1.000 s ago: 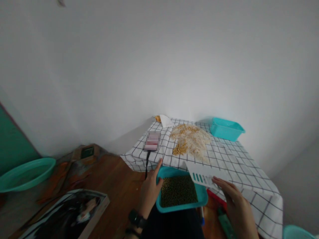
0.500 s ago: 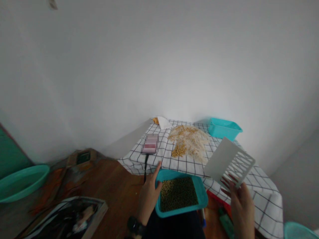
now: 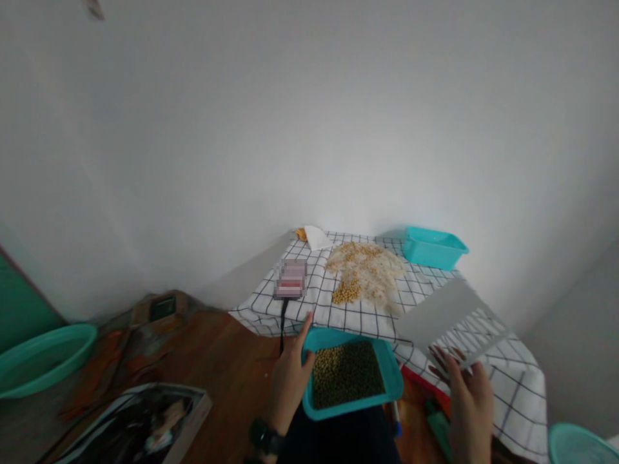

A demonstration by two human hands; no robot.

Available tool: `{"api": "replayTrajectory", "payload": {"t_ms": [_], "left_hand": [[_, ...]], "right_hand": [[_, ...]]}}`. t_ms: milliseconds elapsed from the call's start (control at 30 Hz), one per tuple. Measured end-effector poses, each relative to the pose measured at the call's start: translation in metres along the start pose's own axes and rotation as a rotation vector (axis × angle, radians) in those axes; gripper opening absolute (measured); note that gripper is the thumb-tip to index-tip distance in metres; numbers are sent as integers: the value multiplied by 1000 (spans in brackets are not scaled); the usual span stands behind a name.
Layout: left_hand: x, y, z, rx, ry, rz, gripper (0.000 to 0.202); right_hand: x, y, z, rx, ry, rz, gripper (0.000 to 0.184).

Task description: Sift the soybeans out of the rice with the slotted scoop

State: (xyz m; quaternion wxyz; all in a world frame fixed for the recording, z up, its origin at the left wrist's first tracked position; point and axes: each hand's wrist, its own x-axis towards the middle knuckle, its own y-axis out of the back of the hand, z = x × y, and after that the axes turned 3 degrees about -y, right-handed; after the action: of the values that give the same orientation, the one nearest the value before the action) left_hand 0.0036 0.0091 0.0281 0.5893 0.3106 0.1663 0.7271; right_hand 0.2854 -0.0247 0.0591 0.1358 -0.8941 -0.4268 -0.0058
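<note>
- The left hand (image 3: 289, 377) grips the left rim of a teal tray (image 3: 351, 374); its fingers (image 3: 306, 328) lie pressed together along that rim, index finger reaching toward the far corner.
- The tray is full of small green-brown beans (image 3: 347, 375) and sits at the near edge of the table (image 3: 507, 380), partly over the person's lap.
- The right hand (image 3: 468, 403) holds a white slotted plastic panel (image 3: 452, 319) by its near end, the fingers loosely spread under the slotted part. The panel is tilted, raised above the checked cloth (image 3: 425, 296) near the table's right edge, just right of the tray.
- On the cloth, mid-table, lies a pile of yellow beans mixed with pale husks (image 3: 365, 272).
- A second teal tray (image 3: 434, 246) stands at the far right corner, against the wall.
- A blurred-out device with a black cable (image 3: 289, 281) lies near the left edge.
- On the wooden floor (image 3: 222, 367) to the left are a teal basin (image 3: 43, 356) and a magazine (image 3: 140, 422).
</note>
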Motion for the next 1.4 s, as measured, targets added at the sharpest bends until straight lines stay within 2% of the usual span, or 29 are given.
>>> {"api": "replayTrajectory", "payload": {"t_ms": [133,300,367,567,700,733,800,833,867,1033,1133,1200,1267,1400], "left_hand": [[0,2,3,14,22,-11,69],[-1,1,3,-1,3,-13,70],[0,1,2,3,12,-21,71],[1,-3,-4,-41,-10,-8,71],[1,-2,-5,-55,-7,-11,69],[0,-2,-4,-50,12,-18,70],[-1,-1,-2,-53,9,-12,70],[-1,-1,-1,-42,-3,-9,70],[-2,-1,0,-37,-1,-6,70],[-3,-1,0,-25,-17,-10,69],[-3,-1,0,-15,-15,-12,69],[-2,-1,0,-1,-21,-9,68],[-2,-1,0,16,-22,1,67],[0,-2,0,20,-18,-3,68]], "right_hand": [[2,1,6,-21,60,45,41],[2,7,9,-447,131,21,41],[2,7,10,-534,164,8,41],[2,1,5,-422,182,-28,43],[-8,-5,-8,-314,198,-26,40],[-11,-6,-13,-270,221,19,39],[-17,-8,-22,-213,298,209,38],[-19,-8,-26,-236,337,316,36],[-20,-8,-28,-260,353,364,35],[-18,-4,-30,-364,267,194,39],[-16,1,-29,-493,282,279,40],[-14,5,-30,-540,273,286,39],[-11,9,-30,-475,198,231,39],[0,16,-23,-143,-7,142,42]]}}
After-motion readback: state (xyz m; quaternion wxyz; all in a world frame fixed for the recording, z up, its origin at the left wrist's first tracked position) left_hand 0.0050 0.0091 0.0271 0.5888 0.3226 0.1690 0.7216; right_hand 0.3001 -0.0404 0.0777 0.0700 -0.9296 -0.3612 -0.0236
